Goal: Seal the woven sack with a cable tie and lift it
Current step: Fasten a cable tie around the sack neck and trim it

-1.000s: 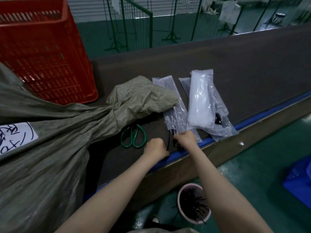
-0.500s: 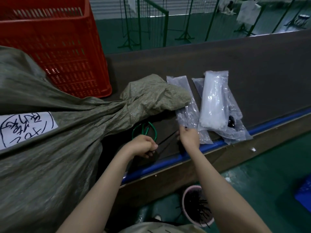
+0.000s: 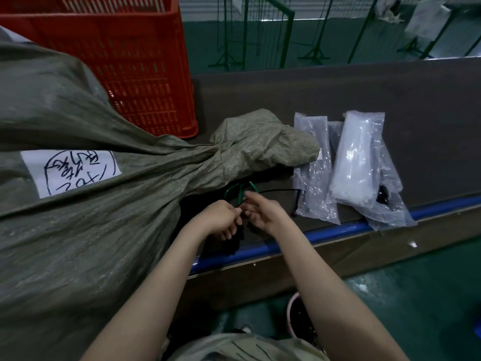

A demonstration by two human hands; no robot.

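A big grey-green woven sack [image 3: 86, 225] with a white handwritten label lies on the left of the dark belt. Its gathered neck [image 3: 208, 162] points right and ends in a loose crumpled mouth [image 3: 263, 142]. A thin black cable tie [image 3: 281, 191] runs from my hands toward the plastic bags, bending down at its far end. My left hand [image 3: 221, 217] is closed with its fingertips pinching the tie's near end. My right hand [image 3: 265, 211] is right beside it with fingers partly spread, touching the same spot.
Green-handled scissors [image 3: 235, 190] lie under the sack's neck, just beyond my hands. Clear plastic bags of cable ties [image 3: 356, 162] lie on the right of the belt. A red crate [image 3: 125, 58] stands behind the sack. A blue rail [image 3: 325, 231] edges the belt; a pink bucket [image 3: 299, 319] stands on the floor.
The tie has come out of its plastic bag. Both hands moved left from the bags and met below the sack's neck; the view shifted left.
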